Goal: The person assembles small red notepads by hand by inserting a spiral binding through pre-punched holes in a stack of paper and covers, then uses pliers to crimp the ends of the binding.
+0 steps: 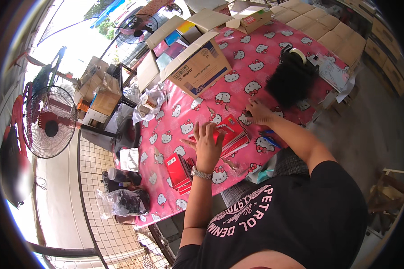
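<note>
Two bare hands work over a surface covered in a pink cloth printed with white cartoon cats. The left hand, with a metal watch at the wrist, lies flat with its fingers spread wide on the near edge of a stack of red booklets, pressing rather than gripping. The right hand rests just beyond that stack, at its far corner, with the fingers curled narrow against the cloth; whether they pinch anything cannot be told. The stack lies near the middle of the surface, a little toward the person.

A second pile of small red booklets sits near the left hand, closer to the surface's near edge. Farther away, an open cardboard box holds coloured packs. A black bushy object lies beyond the right hand, with a roll of tape at its far side. Flat brown cartons line the far end. Beside the surface on the left stand a clear plastic bag, a wire grid panel and a standing fan.
</note>
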Demonstrator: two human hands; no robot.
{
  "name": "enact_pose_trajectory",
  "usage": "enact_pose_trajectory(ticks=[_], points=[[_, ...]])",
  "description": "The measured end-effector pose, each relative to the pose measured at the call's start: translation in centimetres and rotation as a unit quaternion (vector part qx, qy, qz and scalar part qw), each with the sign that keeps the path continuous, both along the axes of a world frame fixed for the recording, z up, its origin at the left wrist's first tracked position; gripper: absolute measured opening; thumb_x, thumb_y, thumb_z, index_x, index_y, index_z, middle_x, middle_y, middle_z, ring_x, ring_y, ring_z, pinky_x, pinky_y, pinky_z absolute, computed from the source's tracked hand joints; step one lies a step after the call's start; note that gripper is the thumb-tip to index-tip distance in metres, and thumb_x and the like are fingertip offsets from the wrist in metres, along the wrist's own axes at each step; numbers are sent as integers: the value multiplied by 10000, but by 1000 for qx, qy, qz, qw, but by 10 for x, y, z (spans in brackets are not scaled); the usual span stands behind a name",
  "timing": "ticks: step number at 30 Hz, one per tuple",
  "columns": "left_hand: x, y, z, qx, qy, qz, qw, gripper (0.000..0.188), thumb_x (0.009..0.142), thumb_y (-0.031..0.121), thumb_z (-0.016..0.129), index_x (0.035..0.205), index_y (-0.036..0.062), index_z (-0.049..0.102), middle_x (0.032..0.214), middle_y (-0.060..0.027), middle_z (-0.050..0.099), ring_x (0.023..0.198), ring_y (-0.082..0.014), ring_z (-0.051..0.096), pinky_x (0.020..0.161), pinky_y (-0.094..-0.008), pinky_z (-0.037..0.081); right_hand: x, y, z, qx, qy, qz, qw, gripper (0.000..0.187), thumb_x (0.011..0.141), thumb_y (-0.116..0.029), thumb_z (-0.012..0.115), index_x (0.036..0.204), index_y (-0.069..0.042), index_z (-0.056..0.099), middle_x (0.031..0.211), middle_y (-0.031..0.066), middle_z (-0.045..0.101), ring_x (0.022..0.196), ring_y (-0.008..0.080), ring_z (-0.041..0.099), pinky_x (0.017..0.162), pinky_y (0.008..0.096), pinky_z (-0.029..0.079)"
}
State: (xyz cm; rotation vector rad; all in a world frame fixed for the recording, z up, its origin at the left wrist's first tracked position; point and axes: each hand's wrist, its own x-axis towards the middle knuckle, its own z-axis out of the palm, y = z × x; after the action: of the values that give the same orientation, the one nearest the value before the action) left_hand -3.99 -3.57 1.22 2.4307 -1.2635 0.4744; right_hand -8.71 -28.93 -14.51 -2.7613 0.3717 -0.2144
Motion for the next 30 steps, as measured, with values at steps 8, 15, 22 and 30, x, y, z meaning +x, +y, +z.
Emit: enact_pose_trajectory(ticks=[8,15,22,30], points=[[10,-1,-5,-14,34,-61,997,306,818,268,764,1047,109,639,1040,-48,629,1055,-289,553,970,-514,361,-11,13,186,469,75,284,833,488,870,-428,727,1139,-21,707,1080,95,713,1034,193,652,974,325,465],[15,-5,-7,-12,44,-50,998,363,797,308,782,1071,125,630,1029,-21,654,1056,-261,568,945,-510,367,-3,14,181,514,61,315,796,401,906,-379,693,1136,-51,714,1230,94,640,1151,178,575,977,339,443],[19,-3,-8,-20,70,-37,997,398,800,303,787,1091,106,601,1064,-39,657,1062,-276,566,932,-502,376,7,27,201,198,136,231,943,400,898,-391,701,1129,-65,709,1085,60,707,1019,176,645,913,336,479],[40,6,-9,-63,63,-62,994,375,755,186,779,1069,82,602,1021,-88,639,1020,-318,562,932,-452,412,15,29,191,481,15,279,831,391,933,-381,677,1071,-17,708,1024,18,706,923,102,622,840,263,458]])
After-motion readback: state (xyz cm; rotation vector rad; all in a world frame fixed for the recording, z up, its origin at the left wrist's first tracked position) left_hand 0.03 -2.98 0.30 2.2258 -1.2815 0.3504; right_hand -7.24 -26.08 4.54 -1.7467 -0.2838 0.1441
